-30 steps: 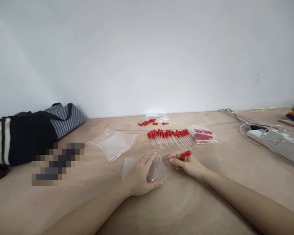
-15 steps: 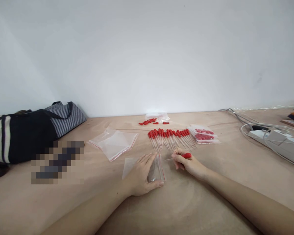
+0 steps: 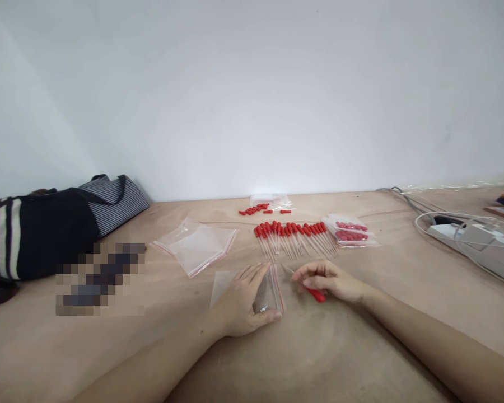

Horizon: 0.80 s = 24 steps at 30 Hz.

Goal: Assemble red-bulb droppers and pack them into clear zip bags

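Note:
My left hand [image 3: 243, 305] lies flat with fingers outstretched on a clear zip-lock bag [image 3: 272, 291]. The bag's red-lined mouth faces right. Just beyond that mouth, my right hand [image 3: 336, 281] is closed on a dropper [image 3: 318, 295]. The dropper's red bulb points down towards me and its thin clear tube tilts to the left, towards the bag. Behind both hands lies a row of several droppers [image 3: 293, 228], red bulbs away from me. To the right of the row is a stack of bags filled with red-bulbed droppers [image 3: 351, 236].
Flat zip-lock bags [image 3: 197, 246] lie at left centre. Loose red bulbs [image 3: 252, 210] and thin clear tubes [image 3: 282, 206] are near the wall. A black and striped bag [image 3: 59, 229] and a pixelated patch [image 3: 105, 277] are on the left, a white power strip [image 3: 479, 240] with cables on the right.
My right hand has turned and shifted slightly right, so the dropper's bulb has swung from above the hand to below it. My left hand and the bag under it stay put.

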Each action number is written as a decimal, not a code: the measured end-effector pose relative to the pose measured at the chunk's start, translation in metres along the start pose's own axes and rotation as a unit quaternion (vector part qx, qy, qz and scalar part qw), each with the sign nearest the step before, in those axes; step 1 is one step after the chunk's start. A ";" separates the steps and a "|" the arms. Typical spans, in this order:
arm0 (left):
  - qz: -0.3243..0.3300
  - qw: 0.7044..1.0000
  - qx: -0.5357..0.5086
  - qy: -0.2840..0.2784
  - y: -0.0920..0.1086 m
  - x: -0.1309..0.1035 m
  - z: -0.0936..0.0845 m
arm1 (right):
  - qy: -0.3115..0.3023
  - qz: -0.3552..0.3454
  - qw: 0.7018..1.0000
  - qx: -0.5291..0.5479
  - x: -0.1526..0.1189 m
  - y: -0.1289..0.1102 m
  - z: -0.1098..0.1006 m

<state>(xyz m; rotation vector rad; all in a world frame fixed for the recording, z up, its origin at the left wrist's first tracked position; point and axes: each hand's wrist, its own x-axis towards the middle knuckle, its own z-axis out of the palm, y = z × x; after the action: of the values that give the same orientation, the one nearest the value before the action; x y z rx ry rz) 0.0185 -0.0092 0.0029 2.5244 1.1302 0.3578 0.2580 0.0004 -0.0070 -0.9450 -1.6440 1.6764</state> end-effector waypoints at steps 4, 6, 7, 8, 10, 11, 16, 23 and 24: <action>-0.001 1.000 0.000 0.001 0.001 0.000 -0.001 | -0.020 0.016 1.000 -0.014 0.001 0.001 0.000; -0.004 1.000 0.002 -0.003 0.001 -0.001 -0.001 | -0.019 0.014 1.000 -0.010 -0.001 0.000 -0.001; -0.005 1.000 0.003 -0.005 0.001 0.000 -0.001 | -0.019 0.012 1.000 -0.010 -0.003 -0.001 -0.002; -0.006 1.000 0.004 -0.007 0.001 0.000 -0.001 | -0.015 0.007 1.000 -0.014 -0.005 -0.002 -0.003; -0.007 1.000 0.007 -0.012 0.000 0.000 -0.001 | 0.010 -0.014 0.999 -0.039 -0.009 -0.005 -0.006; -0.008 1.000 0.008 -0.014 0.000 0.000 -0.001 | 0.033 -0.031 0.997 -0.064 -0.011 -0.006 -0.007; -0.008 1.000 0.005 -0.009 0.000 0.000 -0.001 | 0.112 -0.103 0.944 -0.294 -0.017 -0.007 -0.011; -0.014 1.000 0.009 -0.018 0.001 0.001 -0.003 | 0.070 -0.142 0.882 -0.443 -0.014 -0.005 -0.014; -0.014 1.000 0.008 -0.018 0.001 0.001 -0.003 | 0.066 -0.144 0.881 -0.445 -0.014 -0.005 -0.015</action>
<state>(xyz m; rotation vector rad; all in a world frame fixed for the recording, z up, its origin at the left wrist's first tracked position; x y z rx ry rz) 0.0189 -0.0091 0.0058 2.5166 1.1582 0.2969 0.2782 -0.0023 -0.0006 -1.0962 -2.3513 0.5874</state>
